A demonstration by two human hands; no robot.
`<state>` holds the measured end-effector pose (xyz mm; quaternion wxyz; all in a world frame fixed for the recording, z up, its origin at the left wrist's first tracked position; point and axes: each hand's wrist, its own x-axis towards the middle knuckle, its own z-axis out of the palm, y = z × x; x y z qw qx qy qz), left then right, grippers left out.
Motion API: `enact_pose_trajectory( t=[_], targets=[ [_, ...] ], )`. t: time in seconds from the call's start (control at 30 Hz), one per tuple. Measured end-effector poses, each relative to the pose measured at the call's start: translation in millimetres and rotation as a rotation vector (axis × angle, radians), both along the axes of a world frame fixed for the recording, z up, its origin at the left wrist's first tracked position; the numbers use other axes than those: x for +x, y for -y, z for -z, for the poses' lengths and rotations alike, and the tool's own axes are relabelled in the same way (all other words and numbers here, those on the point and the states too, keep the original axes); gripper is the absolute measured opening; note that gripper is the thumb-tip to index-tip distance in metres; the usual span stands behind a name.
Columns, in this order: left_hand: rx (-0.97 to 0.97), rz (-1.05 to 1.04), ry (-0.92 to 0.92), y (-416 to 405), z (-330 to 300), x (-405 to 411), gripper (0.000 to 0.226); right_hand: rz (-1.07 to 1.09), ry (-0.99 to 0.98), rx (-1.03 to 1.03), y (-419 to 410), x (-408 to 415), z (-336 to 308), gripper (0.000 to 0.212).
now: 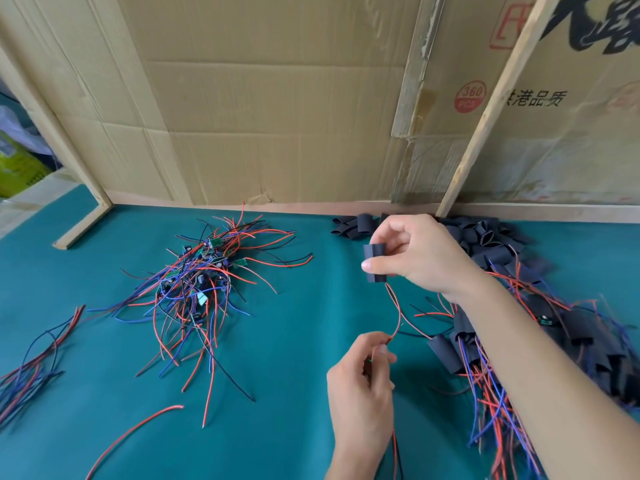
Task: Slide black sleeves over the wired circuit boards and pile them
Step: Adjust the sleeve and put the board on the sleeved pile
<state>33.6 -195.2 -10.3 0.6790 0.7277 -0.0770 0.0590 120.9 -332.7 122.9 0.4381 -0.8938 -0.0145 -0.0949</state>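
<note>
Loose wires [33, 358] are lying at the worktop's [277, 341] left edge. A tangled heap of bare boards [204, 275] is sitting left of centre, near the back edge. Left hand [360, 386] is pinching a red wire [394, 313] near the front edge. That wire is running up into a black sleeve [374, 263], which the right hand [419, 254] is gripping above. Empty sleeves [485, 237] are crowding the back right corner; sleeved boards [460, 344] are piling along the right edge.
</note>
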Motion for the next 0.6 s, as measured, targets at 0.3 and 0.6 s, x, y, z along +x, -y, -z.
enact_pose_trajectory(
  t=[0.3,0.6],
  targets=[
    [-0.056,-0.052,-0.024,1.1,-0.4,1.1,0.039,-0.078,-0.222,0.171,12.5,-24.8,19.0,0.043],
    [-0.206,-0.086,-0.079,-0.3,-7.4,0.2,0.01,-0.054,-0.246,0.406,3.1,-41.3,53.4,0.024]
  ],
)
